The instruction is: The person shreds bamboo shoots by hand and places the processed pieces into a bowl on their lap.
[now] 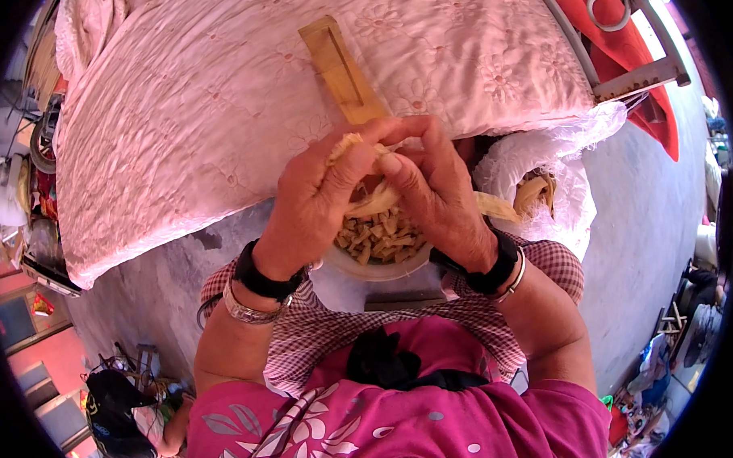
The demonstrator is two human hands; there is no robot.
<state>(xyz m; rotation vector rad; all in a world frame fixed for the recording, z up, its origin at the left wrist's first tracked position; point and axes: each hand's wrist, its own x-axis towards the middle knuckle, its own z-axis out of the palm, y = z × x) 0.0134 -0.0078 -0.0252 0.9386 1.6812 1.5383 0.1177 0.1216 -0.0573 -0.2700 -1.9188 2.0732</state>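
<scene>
In the head view, a pale round bowl is seen between the person's knees, heaped with small, short pieces of a yellowish, dry-looking material. Just above the bowl, a folded strip of similar pale material is being held. It is pinched between the thumb and fingers of the left hand, a crumpled end being left exposed above the thumb. The thumb of the right hand is pressed in at the same strip with the fingers bent, though its exact grip is partly hidden. Beyond the bowl, a long, flat yellow-brown strip is seen with its near end covered by the hands; whether it is gripped cannot be told. To the right of the bowl, a white plastic bag is set with its mouth open, and dry brownish strips are held inside. A flat pale end is seen between the right hand and the bag.

The area beyond the bowl is covered by a pink quilted cover patterned with flowers; what it is laid over is hidden. Far right of the bowl and beyond it, red cloth is seen beside a metal frame. Grey floor is shown left of the bowl, and clutter is piled farther left.
</scene>
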